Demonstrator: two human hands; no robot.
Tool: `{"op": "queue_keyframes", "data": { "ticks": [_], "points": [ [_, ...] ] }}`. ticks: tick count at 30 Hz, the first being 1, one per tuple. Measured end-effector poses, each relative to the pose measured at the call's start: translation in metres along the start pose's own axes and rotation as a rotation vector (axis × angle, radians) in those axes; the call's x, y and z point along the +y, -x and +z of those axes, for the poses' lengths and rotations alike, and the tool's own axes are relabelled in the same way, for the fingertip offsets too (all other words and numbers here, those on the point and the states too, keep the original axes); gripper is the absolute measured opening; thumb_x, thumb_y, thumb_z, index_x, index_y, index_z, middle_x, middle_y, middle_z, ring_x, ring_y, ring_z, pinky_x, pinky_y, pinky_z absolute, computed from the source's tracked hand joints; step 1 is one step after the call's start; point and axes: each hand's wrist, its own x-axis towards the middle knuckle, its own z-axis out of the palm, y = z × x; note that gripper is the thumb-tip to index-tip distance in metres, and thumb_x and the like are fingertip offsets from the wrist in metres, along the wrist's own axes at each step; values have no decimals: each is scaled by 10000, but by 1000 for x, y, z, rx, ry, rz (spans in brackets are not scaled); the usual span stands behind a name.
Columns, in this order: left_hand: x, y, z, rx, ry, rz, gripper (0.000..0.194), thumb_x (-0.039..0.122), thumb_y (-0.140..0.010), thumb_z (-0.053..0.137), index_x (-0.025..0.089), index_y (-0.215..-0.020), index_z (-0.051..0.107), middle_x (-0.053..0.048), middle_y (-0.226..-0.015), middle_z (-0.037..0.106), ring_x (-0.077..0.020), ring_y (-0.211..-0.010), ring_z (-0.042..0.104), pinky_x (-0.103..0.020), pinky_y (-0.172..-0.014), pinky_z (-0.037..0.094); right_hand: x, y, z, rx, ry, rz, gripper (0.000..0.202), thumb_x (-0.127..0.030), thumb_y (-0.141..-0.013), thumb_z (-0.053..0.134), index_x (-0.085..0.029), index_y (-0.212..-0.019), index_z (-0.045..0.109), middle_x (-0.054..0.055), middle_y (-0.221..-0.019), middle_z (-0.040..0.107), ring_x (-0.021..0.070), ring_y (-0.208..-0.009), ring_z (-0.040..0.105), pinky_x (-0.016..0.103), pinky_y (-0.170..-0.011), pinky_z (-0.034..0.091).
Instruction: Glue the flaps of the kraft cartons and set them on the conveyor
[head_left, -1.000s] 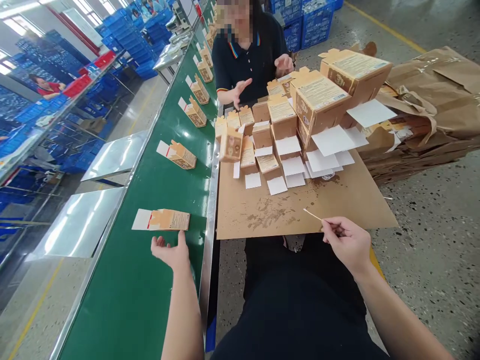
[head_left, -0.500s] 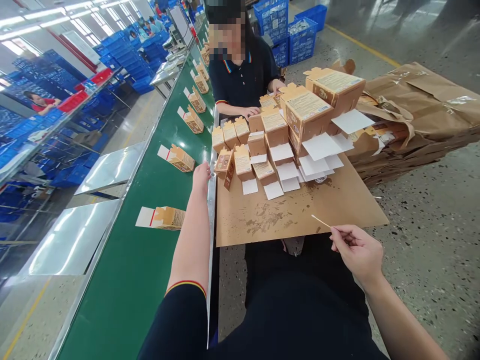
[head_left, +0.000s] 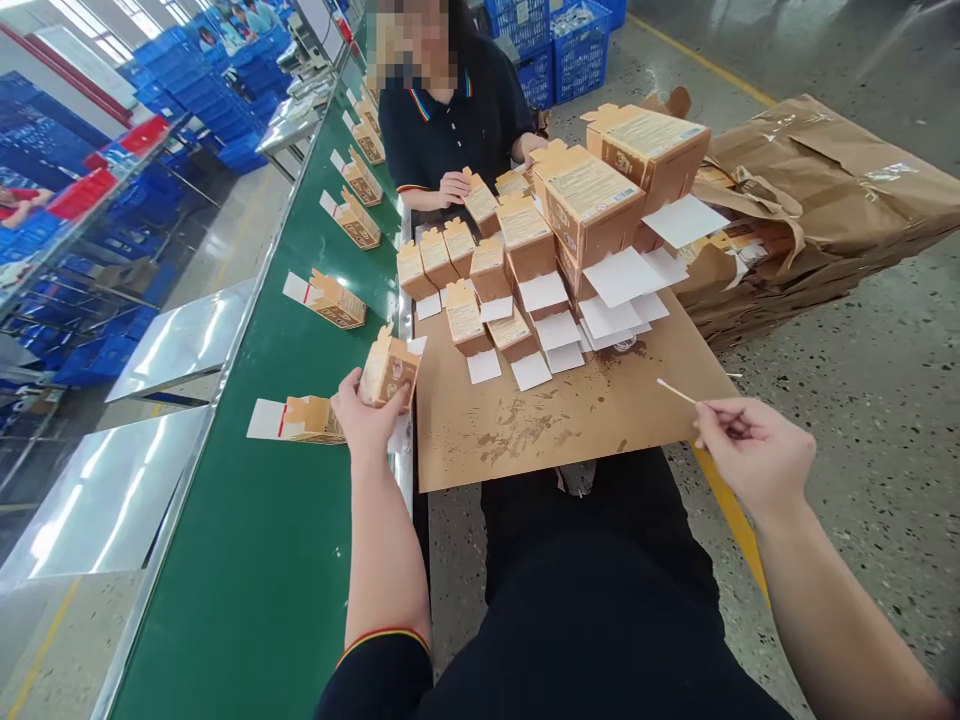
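At the steel edge (head_left: 406, 470) of a smooth, glossy green conveyor belt (head_left: 285, 560), in the head view, the left hand (head_left: 366, 410) reaches forward with its forearm over the belt's side. Its thumb presses one side of a small tan-and-brown cardboard box (head_left: 388, 368) and its fingers wrap the other, so the box sits firmly gripped and tilted; whether it touches the edge below, I cannot tell. The right hand (head_left: 754, 450) is held out to the other side, pinching a thin, pale stick with a white tip (head_left: 679, 391) between thumb and fingertips, its other fingers curled in. The stick points toward the belt, over a flat brown cardboard sheet (head_left: 450, 450) blotched with dark stains.

The gripped box has notched tan flaps at its top and a white panel at the side. Just beyond the left hand, a similar box (head_left: 311, 418) lies on the belt, its near end partly hidden by the fingers.

Stacked printed cartons (head_left: 592, 200) with white flaps stand on the sheet, between the wearer and a co-worker in a dark polo shirt (head_left: 469, 130), whose hand (head_left: 454, 188) touches another small box (head_left: 481, 202). Crumpled brown paper wrapping (head_left: 840, 190) covers a pile beyond, near blue plastic crates (head_left: 581, 60).
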Motion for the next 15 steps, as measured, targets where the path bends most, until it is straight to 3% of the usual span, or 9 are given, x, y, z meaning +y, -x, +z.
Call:
{"op": "queue_keyframes", "data": {
  "ticks": [3,7,10,13,15],
  "points": [
    [1,60,-6,9,-154,100,912,427,-747,946,226,-1574,620,-146,-1338,564,-431,-1446,554,-666,-1290,445,-3,-34,4,-51,88,-52,366,-608,-967,787,-257,-866,769,63,-696,735,234,-579,728,393,-634,641],
    [8,116,2,-115,-173,127,990,439,-744,974,219,-1634,603,-186,-1407,517,-476,-1467,515,-742,-1281,430,-7,-75,17,-139,213,-100,293,-521,-958,776,-263,-826,730,72,-699,737,233,-616,721,382,-682,614],
    [2,119,-6,-160,14,-5,988,536,-737,995,268,-1616,632,-181,-1478,522,-427,-1420,613,-649,-1214,552,-10,-94,28,-209,270,-147,256,-472,-962,769,-277,-809,707,69,-672,723,238,-660,706,372,-711,594],
    [-5,96,-19,-144,218,-200,775,601,-864,897,272,-1532,682,-158,-1441,639,-326,-1237,744,-526,-1117,635,-11,-106,39,-265,337,-192,238,-438,-969,732,-280,-799,677,78,-708,746,251,-698,697,386,-751,590],
    [-4,81,-21,-219,288,-277,652,611,-891,867,235,-1411,747,-157,-1351,745,-327,-1195,773,-504,-1104,641,-11,-112,45,-309,403,-212,227,-401,-969,710,-277,-789,649,101,-757,771,267,-729,707,399,-772,588]
  ]
}}
